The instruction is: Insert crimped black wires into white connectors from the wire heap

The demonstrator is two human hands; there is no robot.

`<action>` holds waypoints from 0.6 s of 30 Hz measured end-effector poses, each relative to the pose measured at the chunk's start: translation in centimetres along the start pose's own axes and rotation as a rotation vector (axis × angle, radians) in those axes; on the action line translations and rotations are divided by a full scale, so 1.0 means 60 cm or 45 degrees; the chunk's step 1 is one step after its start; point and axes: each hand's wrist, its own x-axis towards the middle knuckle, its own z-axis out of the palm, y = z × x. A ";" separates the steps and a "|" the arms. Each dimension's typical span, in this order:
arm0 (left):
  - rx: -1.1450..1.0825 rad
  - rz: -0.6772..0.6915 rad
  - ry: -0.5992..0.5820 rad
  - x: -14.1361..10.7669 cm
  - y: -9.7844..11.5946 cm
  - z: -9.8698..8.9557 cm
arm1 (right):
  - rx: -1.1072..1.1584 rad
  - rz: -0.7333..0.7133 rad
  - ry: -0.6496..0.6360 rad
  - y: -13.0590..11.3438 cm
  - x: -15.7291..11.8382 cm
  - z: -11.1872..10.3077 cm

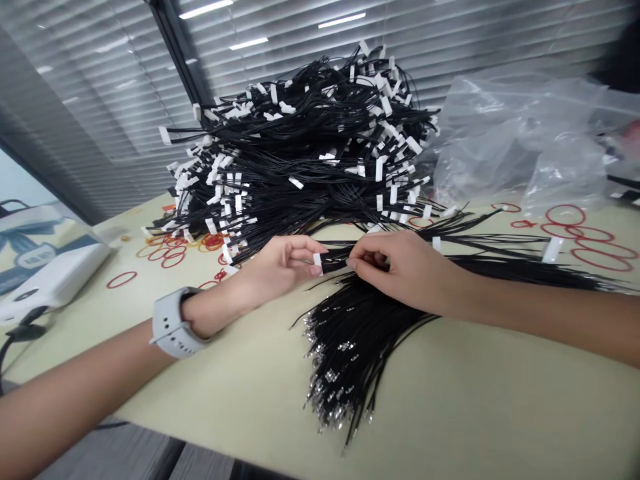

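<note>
Between the thumb and fingers of my left hand (pixel 287 263) is a small white connector (pixel 317 261), pinched at its edge. Black wires run from it toward my right hand (pixel 400 267), whose thumb and forefinger are pressed together on a thin black wire (pixel 341 259). Under and in front of my right hand lies a loose bundle of black wires (pixel 350 340), its bare metal terminals fanned out toward the front edge. Behind both hands rises a large heap of black cables with white connectors (pixel 310 147).
Red rubber bands (pixel 575 230) lie at the right, more rubber bands (pixel 170 250) at the left. Clear plastic bags (pixel 515 140) sit at the back right. At the left edge stands a white device (pixel 55 280) with a plugged-in cable. Blinds (pixel 115 100) rise behind the table (pixel 475 407).
</note>
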 end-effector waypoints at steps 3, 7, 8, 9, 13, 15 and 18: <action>0.011 -0.006 -0.010 -0.002 -0.001 0.000 | -0.016 -0.063 0.009 0.000 0.000 0.001; 0.023 -0.026 -0.004 -0.005 0.003 0.003 | -0.036 -0.115 0.023 0.001 -0.001 0.003; 0.024 -0.035 -0.003 -0.006 0.005 0.004 | -0.039 -0.116 0.029 0.001 -0.001 0.003; 0.025 -0.044 -0.005 -0.006 0.007 0.006 | -0.041 -0.118 0.030 0.001 -0.002 0.004; 0.063 -0.049 -0.016 -0.009 0.013 0.010 | -0.053 -0.173 0.047 0.001 -0.003 0.007; 0.084 -0.044 -0.022 -0.010 0.015 0.012 | -0.058 -0.211 0.064 -0.001 -0.004 0.007; 0.079 -0.038 -0.037 -0.014 0.015 0.014 | -0.055 -0.238 0.074 -0.004 -0.006 0.008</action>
